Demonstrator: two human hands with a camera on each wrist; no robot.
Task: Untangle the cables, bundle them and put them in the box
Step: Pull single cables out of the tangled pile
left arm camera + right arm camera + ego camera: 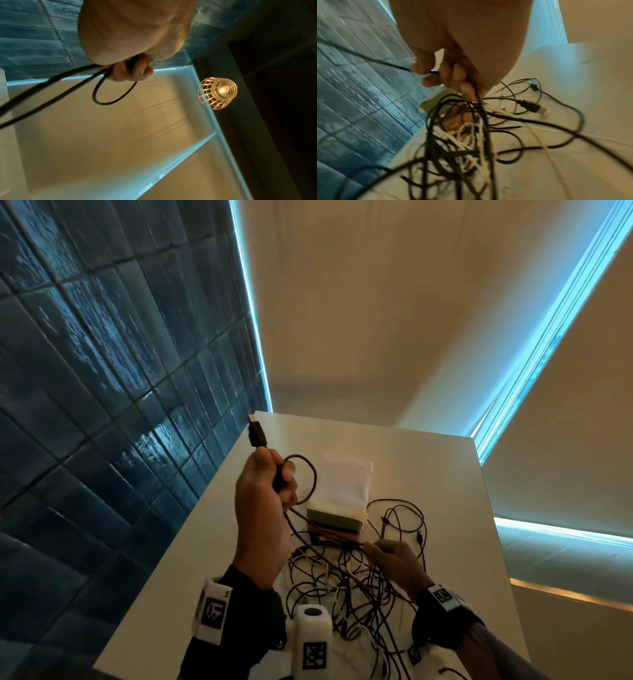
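Observation:
A tangle of black and white cables (356, 583) lies on the white table (455, 508). My left hand (265, 501) is raised above the table's left side and grips a thick black cable (109, 93) just below its plug (256, 433), with one small loop hanging beside the fist. My right hand (397, 559) sits low over the pile and pinches a thin black cable (368, 58) between thumb and forefinger (419, 67), while other strands hang from its curled fingers. A small green and white box (334, 520) stands behind the tangle.
A white plastic bag (346, 477) lies behind the box. A blue tiled wall (102, 371) runs along the table's left edge. Loose plugs (530, 106) lie on the table to the right of the pile. A lit cage lamp (217, 93) hangs overhead.

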